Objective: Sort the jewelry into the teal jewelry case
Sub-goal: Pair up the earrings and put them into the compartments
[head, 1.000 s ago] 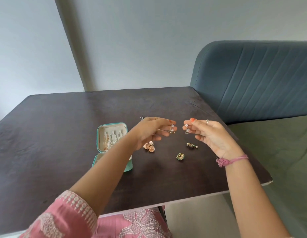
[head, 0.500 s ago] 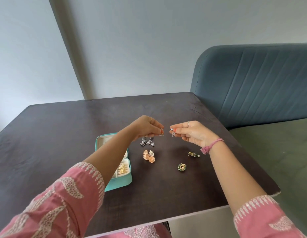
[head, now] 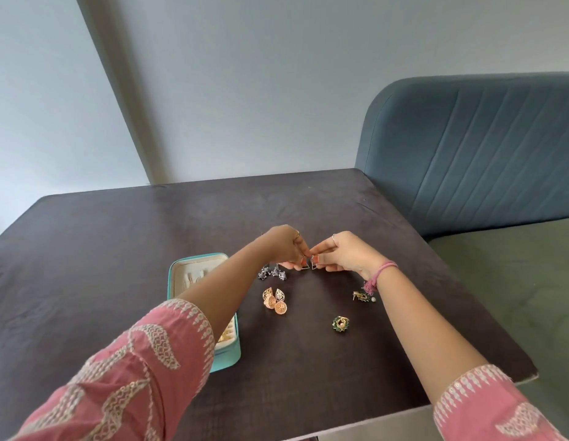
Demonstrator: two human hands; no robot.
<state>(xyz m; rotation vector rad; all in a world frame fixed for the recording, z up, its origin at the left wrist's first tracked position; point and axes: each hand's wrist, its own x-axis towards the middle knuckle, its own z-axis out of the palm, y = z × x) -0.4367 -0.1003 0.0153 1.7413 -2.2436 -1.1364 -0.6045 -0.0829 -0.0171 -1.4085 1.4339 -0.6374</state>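
My left hand pinches a small silver triangular earring just above the dark table. My right hand pinches its matching triangular earring, and the fingertips of both hands nearly touch. The open teal jewelry case lies to the left, partly hidden under my left forearm, with gold pieces inside. On the table lie dark silver earrings, gold jhumka earrings, a green-and-gold earring and its partner.
The dark wooden table has its near edge at the bottom and its right edge beside a blue upholstered seat back and green cushion. A grey wall stands behind.
Both hands have moved farther away over the table, lowered and come together, bringing the two triangular earrings side by side. The view has shifted, showing more of the sleeves.
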